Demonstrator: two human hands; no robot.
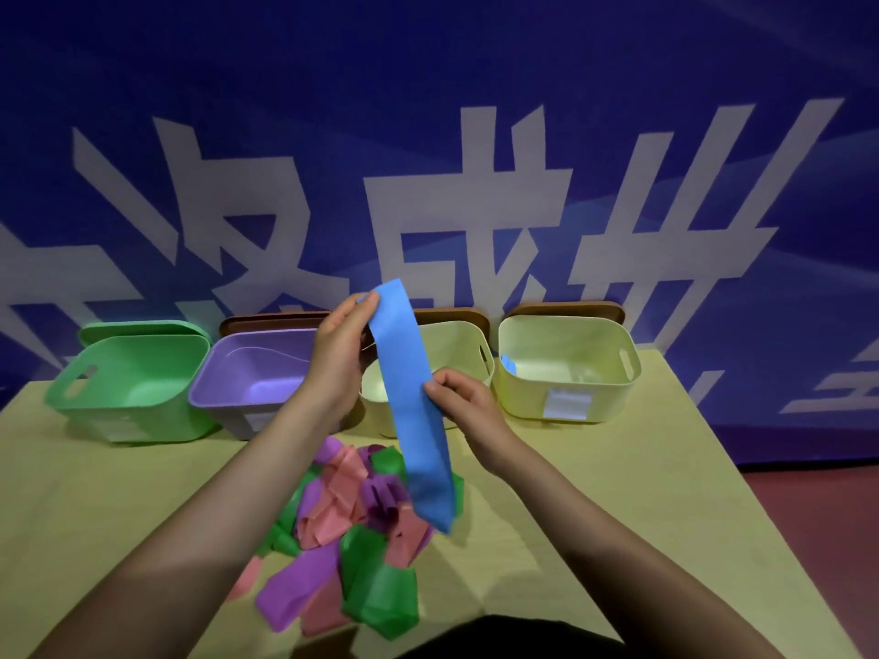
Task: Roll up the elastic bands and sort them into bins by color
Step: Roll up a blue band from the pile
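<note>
Above pile (349, 525); hand-held blue band (411, 411)

I have one view only, from the wide-angle camera on the person's head, so nothing is shared with a second view. It looks forward and down across the pale yellow tabletop (594, 492), near enough that both bare forearms run in from the bottom corners and the left hand (340, 347) and right hand (463, 397) sit around mid-frame. A dark strip of the person's clothing shows at the bottom edge. Far across the table I see a row of plastic bins, from the green bin (128, 387) on the left to the cream bin with the white label (568, 368) on the right. Behind them the blue banner with large white characters (475, 135) fills the upper half, its lines bowed by the lens.
</note>
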